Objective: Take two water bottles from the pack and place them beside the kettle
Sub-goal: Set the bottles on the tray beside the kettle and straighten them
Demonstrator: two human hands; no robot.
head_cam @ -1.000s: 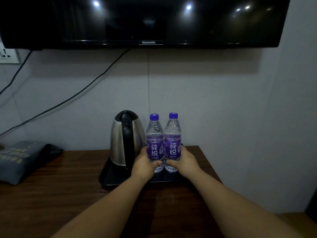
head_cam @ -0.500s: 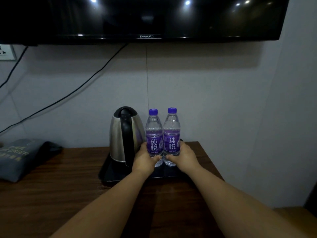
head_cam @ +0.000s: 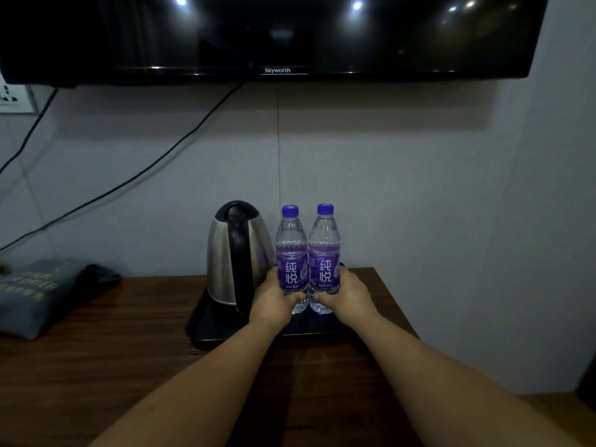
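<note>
Two clear water bottles with purple labels and purple caps stand upright side by side on a black tray [head_cam: 225, 333], just right of a steel kettle [head_cam: 237, 253] with a black handle. My left hand [head_cam: 274, 301] is wrapped around the lower part of the left bottle [head_cam: 291, 250]. My right hand [head_cam: 346, 295] grips the lower part of the right bottle [head_cam: 324, 246]. The bottles touch each other, and the left one stands close against the kettle. The pack is out of view.
The tray rests on a dark wooden table [head_cam: 113, 350] against a grey wall. A folded grey cloth bag [head_cam: 35, 295] lies at the far left. A black TV [head_cam: 277, 37] hangs above, with cables [head_cam: 154, 162] and a wall socket [head_cam: 14, 98] at the left.
Both hands still hold the bottles beside the kettle; the bottles have barely shifted. The camera view has tilted slightly.
</note>
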